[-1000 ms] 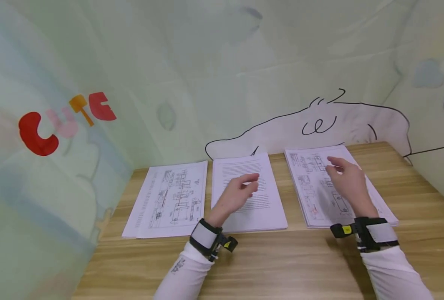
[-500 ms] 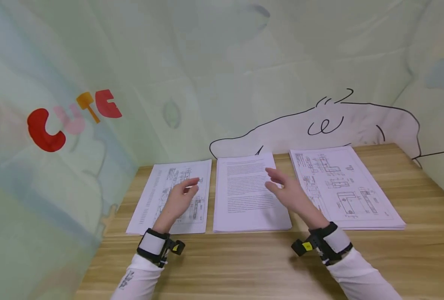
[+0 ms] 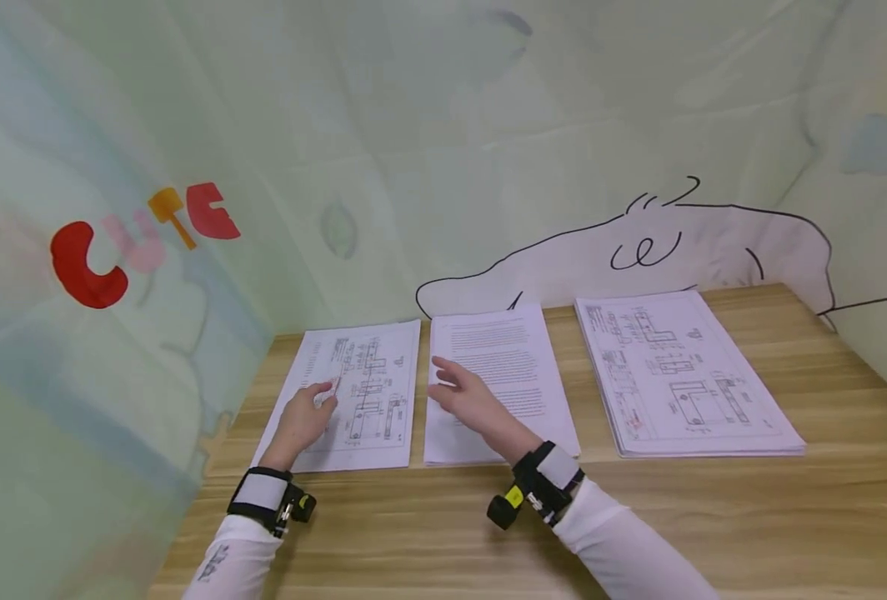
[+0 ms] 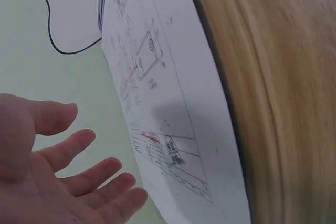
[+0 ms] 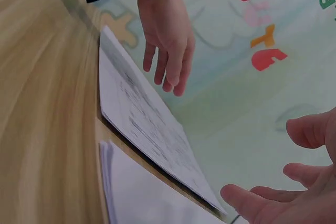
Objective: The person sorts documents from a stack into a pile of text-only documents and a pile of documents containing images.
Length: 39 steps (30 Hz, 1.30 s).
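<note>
Three stacks of paper lie side by side on a wooden table. Above the left stack (image 3: 379,392), which shows printed technical drawings, hovers my left hand (image 3: 298,423); its fingers are relaxed and hold nothing, as the left wrist view confirms. My right hand (image 3: 481,404) hangs over the left part of the middle stack (image 3: 503,350), a pile of text pages, with loose, spread fingers and nothing in them. The right stack (image 3: 691,375), also printed with drawings, has no hand near it. In the right wrist view the left hand (image 5: 167,40) appears above the left stack (image 5: 142,114).
The wooden table (image 3: 413,533) runs in front of the stacks. Behind and to the left hangs a pale green printed cloth (image 3: 323,150) with coloured letters. Narrow gaps separate the stacks, the wider one between middle and right.
Both hands have moved left: the left from above the middle stack to the left stack, the right from above the right stack to the middle one. The stacks stay put.
</note>
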{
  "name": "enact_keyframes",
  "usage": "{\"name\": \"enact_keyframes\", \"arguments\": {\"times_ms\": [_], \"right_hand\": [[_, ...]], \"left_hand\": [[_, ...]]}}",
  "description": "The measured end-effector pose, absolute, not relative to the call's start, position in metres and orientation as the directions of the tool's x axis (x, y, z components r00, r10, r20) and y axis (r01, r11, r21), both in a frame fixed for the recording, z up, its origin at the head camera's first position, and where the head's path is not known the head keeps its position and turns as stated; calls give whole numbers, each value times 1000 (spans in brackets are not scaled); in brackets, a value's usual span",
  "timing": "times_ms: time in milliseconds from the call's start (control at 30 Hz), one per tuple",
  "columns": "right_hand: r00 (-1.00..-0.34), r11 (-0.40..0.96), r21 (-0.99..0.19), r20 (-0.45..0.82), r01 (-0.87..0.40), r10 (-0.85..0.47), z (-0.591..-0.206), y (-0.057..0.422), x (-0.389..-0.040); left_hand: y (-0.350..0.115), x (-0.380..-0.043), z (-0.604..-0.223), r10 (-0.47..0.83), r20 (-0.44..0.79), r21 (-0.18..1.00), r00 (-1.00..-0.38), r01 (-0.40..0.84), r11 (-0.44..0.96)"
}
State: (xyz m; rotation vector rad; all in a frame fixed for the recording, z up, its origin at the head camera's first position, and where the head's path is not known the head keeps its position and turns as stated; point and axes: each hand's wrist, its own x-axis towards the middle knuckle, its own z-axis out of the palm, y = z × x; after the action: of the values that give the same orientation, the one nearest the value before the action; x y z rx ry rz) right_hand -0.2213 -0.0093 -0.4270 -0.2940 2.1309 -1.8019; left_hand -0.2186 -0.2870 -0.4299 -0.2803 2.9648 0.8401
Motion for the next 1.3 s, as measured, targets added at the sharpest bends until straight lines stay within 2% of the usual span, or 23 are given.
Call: {"name": "enact_keyframes", "arguments": {"times_ms": [167, 433, 700, 767, 967, 1300], "right_hand": [[-905, 144, -984, -157, 107, -395, -440, -35, -225], [-903, 74, -971, -240, 229, -357, -455, -60, -229], [-888, -192, -904, -300, 381, -349, -456, -73, -227], [-886, -217, -891, -314, 399, -341, -457, -74, -227], [-864, -209, -869, -363, 449, -349, -460, -77, -228], [-841, -160, -877, -361, 454, -403, -462, -83, -226]], "left_hand": [[-299, -222, -442, -203, -126, 471, -971, -238, 850], [-314, -225, -449, -211, -142, 413, -967, -251, 875], [-312, -226, -449, -236, -199, 377, -951, -297, 877], [-312, -226, -449, -245, -202, 371, -948, -306, 877], [-312, -222, -450, -250, -199, 377, -948, -309, 873], [-292, -213, -450, -218, -181, 411, -959, -275, 870]]}}
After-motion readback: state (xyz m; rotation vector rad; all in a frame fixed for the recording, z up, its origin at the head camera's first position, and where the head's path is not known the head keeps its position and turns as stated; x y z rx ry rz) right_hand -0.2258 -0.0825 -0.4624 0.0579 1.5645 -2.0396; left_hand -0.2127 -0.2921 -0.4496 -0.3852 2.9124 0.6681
